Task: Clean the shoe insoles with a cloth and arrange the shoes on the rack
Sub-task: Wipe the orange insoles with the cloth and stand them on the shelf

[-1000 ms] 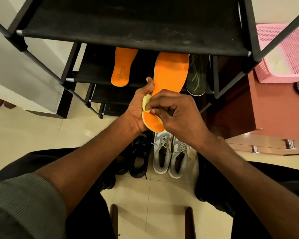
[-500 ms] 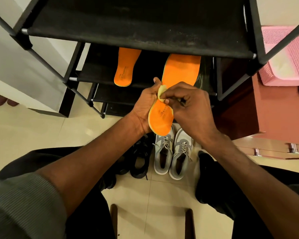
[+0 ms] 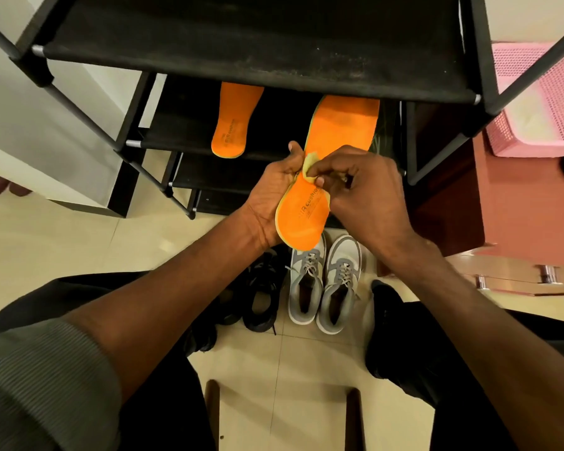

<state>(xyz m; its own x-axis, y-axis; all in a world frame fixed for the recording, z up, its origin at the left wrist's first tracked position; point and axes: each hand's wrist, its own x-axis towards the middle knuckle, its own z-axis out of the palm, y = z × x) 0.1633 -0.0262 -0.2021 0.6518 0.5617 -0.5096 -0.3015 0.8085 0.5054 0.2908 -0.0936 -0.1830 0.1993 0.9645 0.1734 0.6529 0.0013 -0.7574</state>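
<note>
Head view, looking down past both forearms at a black shoe rack [image 3: 258, 56]. Directly in front of the rack, an orange insole [image 3: 306, 216] held lengthwise, heel end toward the camera, toe end reaching under the rack's top shelf. Gripped along its left edge by the left hand [image 3: 274, 193], thumb up beside the insole and fingers curled beneath. Pinched in the right hand [image 3: 362, 190], between thumb and curled fingers, a small yellow cloth [image 3: 310, 167], pressed onto the insole's middle; how much cloth was bunched inside the palm could not be told. On the rack's second shelf, left of the held piece, a second orange insole [image 3: 233, 125] lying flat, heel toward the camera. Below the rack's front edge, on the pale tiled floor [image 3: 79, 242], a pair of grey-and-white sneakers [image 3: 324, 281] standing side by side, toes toward the rack. Just left of them, a pair of black shoes [image 3: 258, 297], partly hidden by the left forearm. Right of the rack, a pink perforated basket [image 3: 541, 102] resting on a reddish-brown cabinet [image 3: 518, 206].
</note>
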